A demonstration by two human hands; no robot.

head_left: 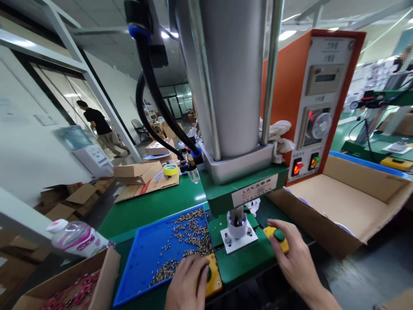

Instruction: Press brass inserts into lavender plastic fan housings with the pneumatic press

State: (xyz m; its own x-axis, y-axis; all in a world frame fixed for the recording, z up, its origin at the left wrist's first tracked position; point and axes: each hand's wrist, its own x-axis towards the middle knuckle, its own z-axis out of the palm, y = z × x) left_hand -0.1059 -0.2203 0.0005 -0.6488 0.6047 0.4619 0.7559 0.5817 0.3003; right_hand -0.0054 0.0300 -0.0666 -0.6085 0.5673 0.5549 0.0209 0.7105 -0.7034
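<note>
My left hand (187, 282) is closed around the left yellow button box (214, 277), its thumb by the partly hidden green button. My right hand (297, 258) grips the other yellow button box (267, 231), fingers behind and thumb in front, with its green button (278, 235) in sight. Between my hands stands a green press (245, 262) with a large grey cylinder (230, 77). Under its ram a whitish round part (237, 226) sits on a white plate (240, 243) bolted to the base. What lies inside that part is hard to make out.
Small metal pieces (193, 232) lie in a blue tray (135, 258) at left. A carton (109, 271) holds red parts, with a plastic bottle (79, 239) behind. An orange control box (284, 94) and large carton (355, 189) stand at right. One person (97, 122) is far left.
</note>
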